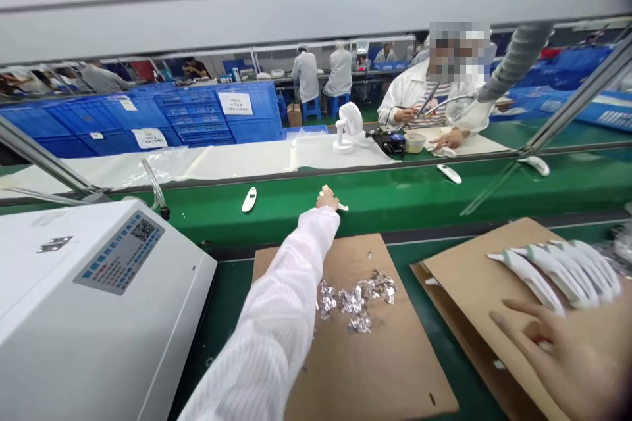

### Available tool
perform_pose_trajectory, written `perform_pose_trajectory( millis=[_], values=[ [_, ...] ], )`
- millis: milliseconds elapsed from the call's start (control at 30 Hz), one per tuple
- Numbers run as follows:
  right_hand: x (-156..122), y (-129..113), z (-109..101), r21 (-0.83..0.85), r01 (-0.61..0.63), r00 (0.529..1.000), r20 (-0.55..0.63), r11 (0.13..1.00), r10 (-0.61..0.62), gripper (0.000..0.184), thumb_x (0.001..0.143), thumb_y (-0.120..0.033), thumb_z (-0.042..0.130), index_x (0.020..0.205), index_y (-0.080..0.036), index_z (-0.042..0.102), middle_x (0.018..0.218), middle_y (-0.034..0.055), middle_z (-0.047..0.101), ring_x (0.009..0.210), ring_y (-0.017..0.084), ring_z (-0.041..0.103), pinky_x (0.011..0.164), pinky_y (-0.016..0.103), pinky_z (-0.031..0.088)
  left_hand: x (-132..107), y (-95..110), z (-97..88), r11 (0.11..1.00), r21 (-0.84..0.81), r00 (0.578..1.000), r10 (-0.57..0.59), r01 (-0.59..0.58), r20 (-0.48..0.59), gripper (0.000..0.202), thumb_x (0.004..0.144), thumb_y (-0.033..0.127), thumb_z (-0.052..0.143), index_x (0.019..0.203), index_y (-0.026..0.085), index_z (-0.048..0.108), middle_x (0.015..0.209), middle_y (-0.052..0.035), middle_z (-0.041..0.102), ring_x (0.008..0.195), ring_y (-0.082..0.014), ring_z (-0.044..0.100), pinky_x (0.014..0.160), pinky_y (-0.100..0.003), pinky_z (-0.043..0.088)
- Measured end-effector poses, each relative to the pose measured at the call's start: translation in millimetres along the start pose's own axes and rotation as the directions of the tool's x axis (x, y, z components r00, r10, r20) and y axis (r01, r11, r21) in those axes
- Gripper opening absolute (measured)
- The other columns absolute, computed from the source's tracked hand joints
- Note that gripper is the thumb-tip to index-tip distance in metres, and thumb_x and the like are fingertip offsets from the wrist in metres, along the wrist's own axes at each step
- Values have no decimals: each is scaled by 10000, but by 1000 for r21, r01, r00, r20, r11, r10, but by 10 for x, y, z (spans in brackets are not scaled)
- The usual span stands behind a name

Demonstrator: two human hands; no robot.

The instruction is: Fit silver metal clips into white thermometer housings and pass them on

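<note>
My left hand [326, 198] is stretched far forward over the green conveyor belt, its fingers closed around a small white plastic piece [343, 208] that mostly hides behind them. My right hand [567, 348], blurred at the lower right, has its fingers apart over a cardboard sheet [464, 270]. Just beyond it lies a row of several white thermometer-like devices [533, 279] with pointed tips. A small pale spot shows between the right fingers; I cannot tell what it is. To the left on the belt is a white oval casing [249, 200] with a dark window.
Small shiny metal parts [353, 300] are heaped on a cardboard sheet [380, 375] before me. A white machine box [99, 302] stands at left. More white casings [449, 173] lie on the belt. Across it sit a co-worker [419, 95] and a white fan [349, 120].
</note>
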State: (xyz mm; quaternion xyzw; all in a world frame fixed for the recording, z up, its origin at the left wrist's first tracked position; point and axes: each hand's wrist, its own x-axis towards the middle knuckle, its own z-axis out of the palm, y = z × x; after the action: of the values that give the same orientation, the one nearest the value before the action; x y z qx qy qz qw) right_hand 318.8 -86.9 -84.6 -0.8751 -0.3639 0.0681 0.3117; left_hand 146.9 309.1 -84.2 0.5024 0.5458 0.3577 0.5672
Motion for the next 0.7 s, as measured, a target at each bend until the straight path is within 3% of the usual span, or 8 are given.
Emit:
perform_pose_trajectory(
  millis=[100, 200, 300, 333, 400, 467, 533, 700],
  values=[
    [-270, -339, 65, -12, -9, 967, 253, 1000, 12, 491, 776, -698, 480, 1024, -299, 623, 638, 29, 632, 563, 269, 640, 558, 388, 468, -189, -22, -182, 999, 32, 999, -12, 11, 43, 536, 742, 27, 681, 1236, 193, 552, 1067, -95, 646, 765, -165, 666, 696, -302, 540],
    [-295, -738, 381, 35, 191, 912, 363, 981, -191, 461, 870, -634, 416, 1005, -255, 642, 670, 27, 653, 596, 235, 642, 562, 337, 446, -520, 15, -452, 998, 52, 975, -51, 41, 217, 799, 634, -39, 686, 1362, 220, 482, 900, -71, 681, 552, -149, 645, 535, -251, 505],
    [-109, -1003, 799, -76, 371, 859, 406, 925, -311, 296, 942, -411, 432, 1000, -221, 650, 837, 51, 715, 765, 231, 681, 630, 314, 435, -994, 40, -729, 996, 17, 814, -83, 90, 575, 958, 624, -16, 694, 1479, 245, 352, 882, -104, 702, 530, -184, 651, 446, -233, 471],
    [-22, -1055, 916, -135, 382, 869, 390, 914, -306, 271, 946, -358, 438, 1013, -211, 657, 910, 66, 721, 811, 232, 685, 639, 308, 431, -1165, 29, -814, 993, -9, 751, -85, 120, 655, 937, 646, 16, 693, 1485, 233, 339, 888, -120, 703, 563, -205, 664, 437, -238, 474],
    [150, -1117, 1081, -194, 383, 882, 367, 903, -295, 263, 946, -302, 447, 1036, -203, 673, 1021, 96, 708, 861, 235, 683, 647, 302, 421, -1493, -27, -977, 977, -79, 695, -81, 196, 714, 765, 692, 82, 662, 1415, 159, 424, 839, -135, 691, 624, -232, 675, 436, -251, 494],
    [285, -1143, 1164, -202, 382, 884, 363, 902, -293, 252, 932, -285, 475, 1025, -210, 698, 1059, 111, 698, 890, 241, 679, 657, 300, 416, -1786, -121, -1136, 943, -196, 718, -61, 269, 694, 549, 703, 112, 620, 1247, 99, 546, 775, -123, 656, 660, -231, 667, 432, -248, 508],
    [363, -1155, 1207, -207, 384, 881, 374, 900, -290, 220, 904, -278, 525, 968, -216, 726, 1024, 114, 711, 899, 254, 678, 664, 301, 414, -2038, -233, -1294, 892, -323, 786, -56, 317, 616, 443, 678, 104, 593, 1121, 114, 586, 774, -98, 627, 700, -228, 665, 408, -230, 503],
    [404, -1204, 1289, -184, 362, 881, 386, 914, -272, 198, 862, -237, 552, 825, -190, 741, 896, 131, 732, 841, 256, 683, 662, 297, 412, -2527, -535, -1590, 803, -525, 925, -82, 282, 372, 487, 670, 95, 576, 1143, 206, 554, 873, -63, 641, 578, -149, 601, 309, -177, 404]
  ],
)
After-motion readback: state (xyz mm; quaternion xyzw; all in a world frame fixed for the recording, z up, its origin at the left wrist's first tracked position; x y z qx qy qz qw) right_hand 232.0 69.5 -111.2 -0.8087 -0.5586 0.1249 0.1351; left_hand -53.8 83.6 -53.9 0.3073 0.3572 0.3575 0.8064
